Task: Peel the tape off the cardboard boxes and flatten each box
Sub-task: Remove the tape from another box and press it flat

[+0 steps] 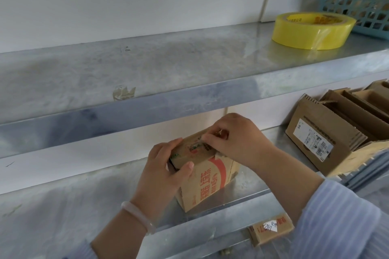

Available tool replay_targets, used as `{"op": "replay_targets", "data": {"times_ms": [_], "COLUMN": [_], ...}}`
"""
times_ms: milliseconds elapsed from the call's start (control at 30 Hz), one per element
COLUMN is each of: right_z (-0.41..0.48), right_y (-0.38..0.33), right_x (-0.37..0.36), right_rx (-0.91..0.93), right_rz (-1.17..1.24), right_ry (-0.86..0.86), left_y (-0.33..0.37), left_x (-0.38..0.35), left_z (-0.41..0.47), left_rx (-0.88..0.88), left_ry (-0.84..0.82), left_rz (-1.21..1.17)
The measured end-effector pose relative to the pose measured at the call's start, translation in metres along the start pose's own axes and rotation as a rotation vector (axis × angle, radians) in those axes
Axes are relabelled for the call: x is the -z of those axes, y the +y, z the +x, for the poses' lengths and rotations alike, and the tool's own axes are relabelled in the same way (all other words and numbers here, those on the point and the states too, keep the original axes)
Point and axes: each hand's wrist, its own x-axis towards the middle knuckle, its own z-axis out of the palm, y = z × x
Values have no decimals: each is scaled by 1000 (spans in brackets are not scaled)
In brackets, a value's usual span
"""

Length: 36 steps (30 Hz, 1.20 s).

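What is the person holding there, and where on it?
The left hand grips the small cardboard box at its top left corner. The right hand pinches at the tape on its top.

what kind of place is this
Probably a parcel packing or storage room: bare metal shelving, a roll of yellow packing tape, and labelled cardboard boxes stacked beside the one being handled.

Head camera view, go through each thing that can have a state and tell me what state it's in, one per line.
small cardboard box: upright on lower shelf, still assembled, top taped
left hand: grip on the box's left end
right hand: fingertips pinching at tape on the box top
yellow tape roll: lying flat on upper shelf
blue basket: upright behind the roll
open cartons: flaps open
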Motion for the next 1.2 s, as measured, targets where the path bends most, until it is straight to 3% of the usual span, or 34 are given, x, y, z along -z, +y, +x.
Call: {"op": "replay_targets", "data": {"times_ms": [167,333,667,733,833,900,1033,1200], "right_z": [8,10,10,7,2,0,0,10], "right_y": [-5,-1,33,38,32,26,11,10], "right_x": [-7,-10,-2,-3,-5,-4,-3,6], "right_rx": [-116,-36,-430,-393,-138,-17,56,-151], "right_rz": [-98,-140,263,181,-36,-133,-196,-60], "right_ry": [-32,-47,220,248,303,266,73,-115], "left_y": [20,13,9,11,11,10,9,5], "left_x": [-3,3,11,10,11,11,9,11], "left_z": [13,16,22,24,25,25,26,29], "left_rx": [-144,-100,-99,-102,-102,-99,-102,-99], "left_ry": [-74,-133,-196,-201,-192,-192,-194,-217], "left_rz": [359,330,275,276,279,276,294,279]}}
